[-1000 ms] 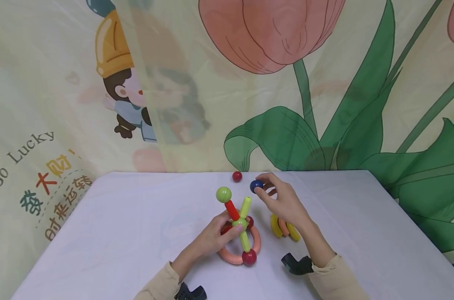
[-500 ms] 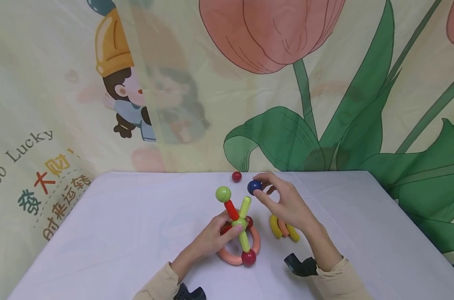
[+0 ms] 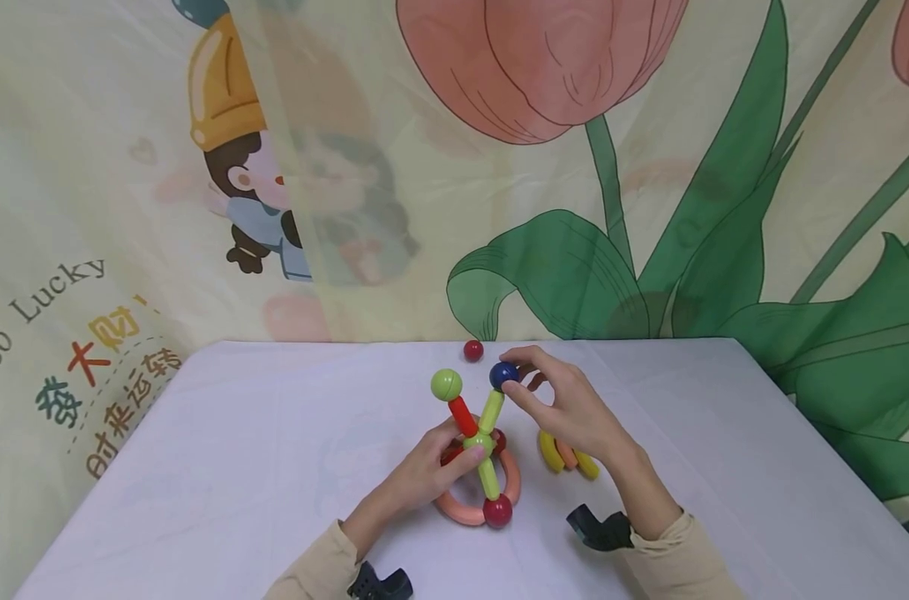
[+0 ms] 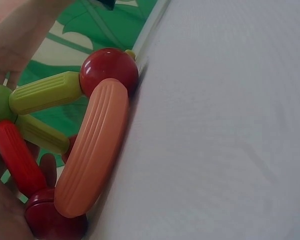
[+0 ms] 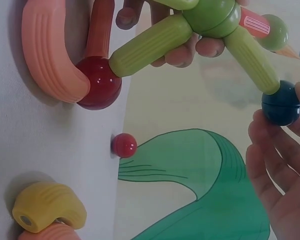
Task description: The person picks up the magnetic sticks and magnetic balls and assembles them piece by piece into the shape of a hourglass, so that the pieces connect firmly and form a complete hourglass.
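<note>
A stick-and-ball toy structure stands on the table: curved orange sticks (image 3: pixel 463 511) and red balls (image 5: pixel 99 82) form its base. Higher up, a green ball (image 3: pixel 480 446) joins light-green sticks (image 5: pixel 152 44) and a red stick (image 3: pixel 463 416) topped by another green ball (image 3: pixel 447 385). My left hand (image 3: pixel 424 467) grips the structure around the middle green ball, thumb in front. Between thumb and fingertips, my right hand (image 3: pixel 574 404) pinches a blue ball (image 3: pixel 503 376). In the right wrist view, that ball touches the tip of the upper light-green stick (image 5: pixel 252 59).
One loose red ball (image 3: pixel 473 351) lies near the table's back edge. Right of the structure are curved yellow sticks (image 3: pixel 551 452) and an orange one (image 3: pixel 566 454). A printed cloth (image 3: pixel 349 167) hangs behind the white table (image 3: pixel 237 467). Each wrist carries a black mount (image 3: pixel 600 529).
My right hand has brought the blue ball left, from beside the upper light-green stick onto its tip. The left hand keeps its hold and stays almost still.
</note>
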Action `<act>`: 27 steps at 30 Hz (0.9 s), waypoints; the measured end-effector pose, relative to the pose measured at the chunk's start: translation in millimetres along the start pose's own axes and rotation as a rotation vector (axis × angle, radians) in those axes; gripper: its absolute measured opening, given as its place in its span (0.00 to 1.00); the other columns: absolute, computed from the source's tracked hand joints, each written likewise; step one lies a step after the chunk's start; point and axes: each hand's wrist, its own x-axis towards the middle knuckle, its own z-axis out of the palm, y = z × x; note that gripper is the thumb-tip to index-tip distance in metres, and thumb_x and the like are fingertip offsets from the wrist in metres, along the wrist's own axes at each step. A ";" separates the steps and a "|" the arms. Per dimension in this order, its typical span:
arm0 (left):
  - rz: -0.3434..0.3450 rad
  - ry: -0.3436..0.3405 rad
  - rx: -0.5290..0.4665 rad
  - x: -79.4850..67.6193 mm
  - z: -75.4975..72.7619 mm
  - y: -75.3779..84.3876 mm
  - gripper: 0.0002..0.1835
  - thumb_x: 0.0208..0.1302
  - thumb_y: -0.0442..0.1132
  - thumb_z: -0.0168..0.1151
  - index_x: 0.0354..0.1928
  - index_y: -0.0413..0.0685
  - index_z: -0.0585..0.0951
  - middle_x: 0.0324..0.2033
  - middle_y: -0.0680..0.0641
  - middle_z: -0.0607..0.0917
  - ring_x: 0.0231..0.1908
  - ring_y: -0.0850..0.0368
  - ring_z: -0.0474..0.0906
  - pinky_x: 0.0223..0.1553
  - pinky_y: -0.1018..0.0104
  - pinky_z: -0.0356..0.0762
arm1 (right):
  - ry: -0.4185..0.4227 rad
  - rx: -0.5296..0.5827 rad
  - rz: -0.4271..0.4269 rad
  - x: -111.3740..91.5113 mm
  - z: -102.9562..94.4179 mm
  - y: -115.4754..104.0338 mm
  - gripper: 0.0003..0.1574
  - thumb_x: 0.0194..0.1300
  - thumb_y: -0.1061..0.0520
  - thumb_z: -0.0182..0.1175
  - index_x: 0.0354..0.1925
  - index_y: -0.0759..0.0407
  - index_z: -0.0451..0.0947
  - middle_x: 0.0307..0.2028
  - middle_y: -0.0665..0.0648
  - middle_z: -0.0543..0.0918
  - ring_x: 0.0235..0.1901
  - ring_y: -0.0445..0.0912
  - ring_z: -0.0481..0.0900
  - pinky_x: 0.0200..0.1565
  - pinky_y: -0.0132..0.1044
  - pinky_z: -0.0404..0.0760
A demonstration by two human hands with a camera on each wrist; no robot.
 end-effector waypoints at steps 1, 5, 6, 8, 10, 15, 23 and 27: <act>-0.001 0.000 0.001 -0.1 0.0 0.3 0.19 0.67 0.53 0.52 0.55 0.55 0.71 0.48 0.55 0.78 0.50 0.59 0.74 0.51 0.67 0.75 | -0.002 0.003 -0.001 -0.1 -0.1 0.2 0.25 0.63 0.51 0.62 0.57 0.51 0.70 0.43 0.47 0.81 0.42 0.39 0.77 0.41 0.33 0.79; 0.016 -0.006 -0.007 0.3 0.3 0.4 0.19 0.67 0.51 0.52 0.56 0.53 0.72 0.49 0.54 0.78 0.51 0.59 0.74 0.53 0.67 0.74 | -0.019 0.034 -0.003 -0.5 -0.6 -1.0 0.25 0.64 0.52 0.61 0.58 0.50 0.69 0.45 0.48 0.81 0.43 0.39 0.77 0.41 0.32 0.79; 0.023 -0.008 -0.009 0.4 0.4 0.3 0.18 0.68 0.50 0.52 0.56 0.53 0.72 0.49 0.54 0.78 0.51 0.59 0.74 0.53 0.67 0.74 | -0.024 0.043 -0.010 -0.5 -0.6 -1.9 0.25 0.64 0.52 0.60 0.58 0.50 0.69 0.45 0.48 0.81 0.43 0.40 0.77 0.41 0.32 0.79; 0.030 -0.011 -0.012 0.5 0.4 0.9 0.19 0.68 0.50 0.51 0.57 0.52 0.73 0.50 0.54 0.78 0.51 0.59 0.74 0.54 0.66 0.74 | -0.028 0.062 -0.027 -0.4 -0.1 -3.7 0.24 0.65 0.53 0.60 0.59 0.51 0.69 0.46 0.49 0.82 0.43 0.40 0.77 0.42 0.32 0.79; 0.029 -0.015 -0.012 0.4 0.5 1.9 0.20 0.68 0.50 0.51 0.58 0.52 0.72 0.50 0.55 0.78 0.52 0.59 0.73 0.55 0.66 0.73 | -0.027 0.071 -0.049 -0.1 0.8 -5.4 0.24 0.65 0.55 0.59 0.59 0.52 0.69 0.46 0.50 0.82 0.43 0.40 0.78 0.43 0.32 0.79; 0.013 -0.012 -0.014 -0.3 0.8 3.7 0.22 0.68 0.51 0.50 0.61 0.54 0.69 0.54 0.52 0.77 0.53 0.59 0.73 0.54 0.67 0.73 | -0.039 0.083 -0.067 0.7 2.9 -8.9 0.25 0.66 0.55 0.58 0.60 0.54 0.68 0.48 0.50 0.81 0.45 0.40 0.77 0.45 0.32 0.79; 0.031 0.044 -0.062 0.7 5.1 6.5 0.19 0.70 0.48 0.49 0.60 0.55 0.69 0.58 0.47 0.75 0.60 0.55 0.70 0.61 0.48 0.69 | -0.061 0.084 -0.080 0.6 1.2 -7.8 0.26 0.66 0.56 0.58 0.62 0.51 0.67 0.52 0.50 0.79 0.46 0.42 0.78 0.46 0.32 0.79; 0.047 0.123 -0.056 2.3 8.2 10.1 0.14 0.69 0.45 0.51 0.54 0.53 0.74 0.54 0.50 0.78 0.59 0.55 0.72 0.59 0.42 0.69 | -0.069 0.076 -0.079 1.4 -0.1 -6.7 0.26 0.67 0.54 0.57 0.62 0.50 0.67 0.53 0.49 0.78 0.46 0.41 0.77 0.45 0.32 0.79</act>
